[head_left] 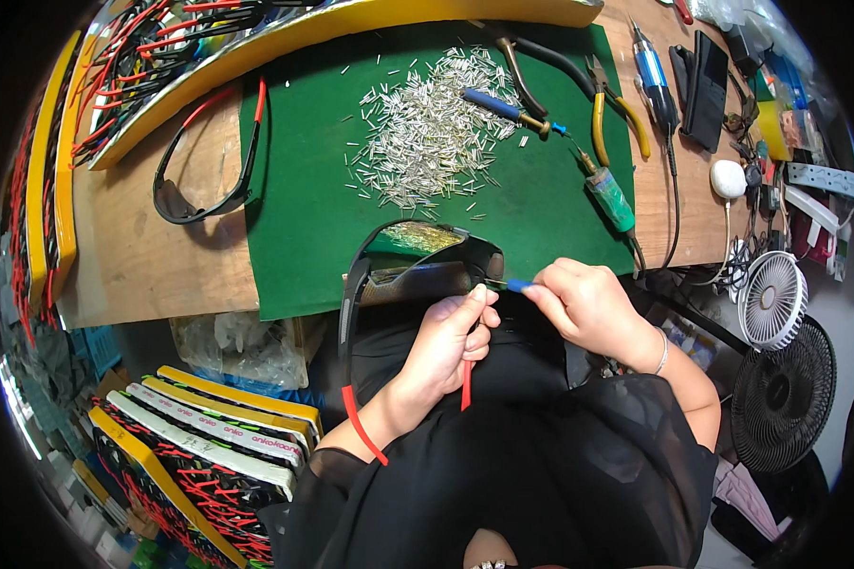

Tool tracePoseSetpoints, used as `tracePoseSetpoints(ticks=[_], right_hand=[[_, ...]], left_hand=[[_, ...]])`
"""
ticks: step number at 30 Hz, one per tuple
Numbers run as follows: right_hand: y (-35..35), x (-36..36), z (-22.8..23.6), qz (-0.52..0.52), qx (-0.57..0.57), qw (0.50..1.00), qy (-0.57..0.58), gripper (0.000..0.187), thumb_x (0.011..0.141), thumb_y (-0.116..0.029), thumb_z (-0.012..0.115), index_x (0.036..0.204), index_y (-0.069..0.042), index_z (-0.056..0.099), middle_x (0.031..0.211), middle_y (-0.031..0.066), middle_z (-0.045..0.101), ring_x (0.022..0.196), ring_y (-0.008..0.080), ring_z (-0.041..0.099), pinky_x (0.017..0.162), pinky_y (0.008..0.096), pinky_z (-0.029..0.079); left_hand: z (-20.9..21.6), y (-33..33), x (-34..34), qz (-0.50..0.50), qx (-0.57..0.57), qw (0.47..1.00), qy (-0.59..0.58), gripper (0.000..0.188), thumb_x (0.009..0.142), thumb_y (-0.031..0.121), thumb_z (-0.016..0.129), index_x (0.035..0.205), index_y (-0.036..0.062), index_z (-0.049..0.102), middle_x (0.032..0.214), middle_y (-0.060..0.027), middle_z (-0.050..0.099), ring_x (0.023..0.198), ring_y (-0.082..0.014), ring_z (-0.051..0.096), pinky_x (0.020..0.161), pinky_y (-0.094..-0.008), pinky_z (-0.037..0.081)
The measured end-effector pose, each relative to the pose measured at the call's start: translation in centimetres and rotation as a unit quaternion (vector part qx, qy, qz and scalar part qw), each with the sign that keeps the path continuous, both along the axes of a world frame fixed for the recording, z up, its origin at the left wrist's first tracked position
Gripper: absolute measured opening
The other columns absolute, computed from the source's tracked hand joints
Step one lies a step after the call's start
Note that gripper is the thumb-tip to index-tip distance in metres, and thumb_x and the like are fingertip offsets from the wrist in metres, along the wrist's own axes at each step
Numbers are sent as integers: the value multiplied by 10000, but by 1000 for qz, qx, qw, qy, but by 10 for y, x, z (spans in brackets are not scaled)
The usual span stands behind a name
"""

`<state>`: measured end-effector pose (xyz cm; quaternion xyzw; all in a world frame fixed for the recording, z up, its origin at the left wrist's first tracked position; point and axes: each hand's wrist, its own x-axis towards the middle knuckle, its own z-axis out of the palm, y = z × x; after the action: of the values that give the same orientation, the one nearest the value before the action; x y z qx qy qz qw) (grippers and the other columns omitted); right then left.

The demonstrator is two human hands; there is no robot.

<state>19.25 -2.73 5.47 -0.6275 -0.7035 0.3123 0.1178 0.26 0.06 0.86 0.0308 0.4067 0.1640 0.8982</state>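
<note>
My left hand grips a pair of black sunglasses with mirrored lenses and red temple tips, held at the near edge of the green mat. One red-tipped arm hangs down past my left wrist. My right hand pinches a small blue-handled tool, its tip against the frame's hinge right beside my left thumb. A heap of several small silver pins lies on the mat beyond the glasses.
Another black pair of glasses lies on the wooden bench left of the mat. Pliers, screwdrivers and a soldering tool lie at the right. Yellow trays of glasses stand at the back left, stacked trays below, fans at right.
</note>
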Motion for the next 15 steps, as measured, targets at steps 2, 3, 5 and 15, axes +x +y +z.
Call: tracePoseSetpoints(ticks=[2, 3, 5, 15], right_hand=[[5, -6, 8, -39, 60, 997, 41, 231, 794, -228, 625, 749, -14, 549, 678, 129, 551, 580, 299, 559, 516, 368, 452], [7, -7, 10, -58, 91, 992, 62, 231, 799, -224, 619, 726, -15, 553, 668, 128, 552, 575, 301, 560, 512, 369, 451], [7, -7, 7, -67, 58, 993, 75, 214, 798, -212, 617, 733, -18, 554, 662, 123, 544, 577, 297, 561, 511, 365, 452], [4, -3, 5, -36, 52, 995, 73, 238, 758, -187, 663, 832, -32, 498, 700, 97, 496, 574, 264, 535, 498, 346, 442]], left_hand=[[-1, -2, 0, 2, 1, 1000, 0, 235, 922, 256, 471, 939, 28, 525, 693, -5, 521, 436, -31, 324, 390, -168, 265], [-1, -2, 0, 3, 1, 1000, -1, 235, 922, 256, 471, 938, 28, 525, 693, -5, 521, 436, -32, 324, 390, -168, 264], [-2, -2, 0, 3, -1, 1000, 1, 234, 922, 256, 471, 935, 29, 527, 693, -5, 521, 436, -32, 323, 390, -168, 264], [-1, -1, 0, 2, -3, 1000, 4, 244, 922, 256, 472, 947, 18, 520, 701, -10, 511, 442, -30, 328, 389, -167, 257]])
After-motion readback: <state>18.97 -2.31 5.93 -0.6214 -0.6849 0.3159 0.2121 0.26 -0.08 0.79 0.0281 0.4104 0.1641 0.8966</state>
